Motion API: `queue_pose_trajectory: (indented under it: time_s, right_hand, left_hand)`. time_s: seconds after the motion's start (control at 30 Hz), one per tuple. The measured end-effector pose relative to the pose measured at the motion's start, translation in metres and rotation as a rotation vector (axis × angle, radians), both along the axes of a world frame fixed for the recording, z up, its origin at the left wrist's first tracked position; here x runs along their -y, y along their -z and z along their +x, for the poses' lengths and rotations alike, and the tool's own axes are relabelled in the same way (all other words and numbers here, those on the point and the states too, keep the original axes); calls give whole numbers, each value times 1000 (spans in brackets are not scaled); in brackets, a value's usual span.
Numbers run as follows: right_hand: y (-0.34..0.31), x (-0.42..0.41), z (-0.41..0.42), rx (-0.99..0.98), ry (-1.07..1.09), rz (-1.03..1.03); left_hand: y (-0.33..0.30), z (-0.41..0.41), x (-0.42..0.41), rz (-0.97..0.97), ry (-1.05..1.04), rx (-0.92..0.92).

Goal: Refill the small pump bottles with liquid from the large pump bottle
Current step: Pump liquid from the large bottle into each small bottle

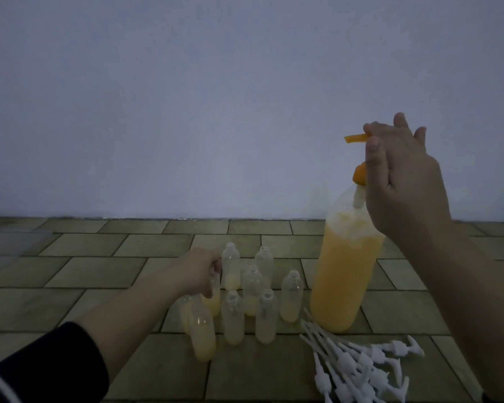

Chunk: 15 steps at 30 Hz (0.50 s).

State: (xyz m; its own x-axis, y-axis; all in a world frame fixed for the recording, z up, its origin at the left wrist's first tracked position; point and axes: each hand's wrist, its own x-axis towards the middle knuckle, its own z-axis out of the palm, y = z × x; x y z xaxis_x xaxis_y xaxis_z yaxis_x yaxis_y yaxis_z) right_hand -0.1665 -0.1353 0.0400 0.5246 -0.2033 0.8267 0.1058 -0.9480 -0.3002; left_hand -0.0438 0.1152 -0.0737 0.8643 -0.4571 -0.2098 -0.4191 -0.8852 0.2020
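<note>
On the tiled floor (134,245) near the wall (186,97) stands the big bottle (344,274), full of orange liquid almost to its shoulder. The right hand (405,181) is on top of it, fingers curled over the orange pump (357,139), whose spout sticks out to the left. Just left of the big bottle stand the small bottles (253,298) in a tight bunch, all open on top, each with a little pale liquid at the bottom. The left hand (200,271) grips one small bottle at the left edge of the bunch, fingers wrapped round its neck. White pumps (358,362) lie in a loose pile in front of the big bottle, some touching its base. Open floor lies to the left of the bunch and behind it, up to the wall. The dark sleeve (41,365) sits at the bottom left corner.
</note>
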Motion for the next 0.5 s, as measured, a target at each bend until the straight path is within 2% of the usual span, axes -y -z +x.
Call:
queue_pose_trajectory:
  time_s: [0.23, 0.37, 0.4, 0.5]
  right_hand:
    - [0, 0, 0, 6, -4, 1]
    - [-1, 1, 1, 12, -10, 9]
    - [-1, 1, 1, 10, -8, 8]
    - [0, 1, 2, 11, -1, 5]
  left_hand:
    - [-13, -1, -10, 36, 42, -38]
    - [-38, -17, -7, -208, 51, 53]
    - [-42, -24, -3, -198, 91, 71]
    - [-38, -43, 8, 123, 208, 100]
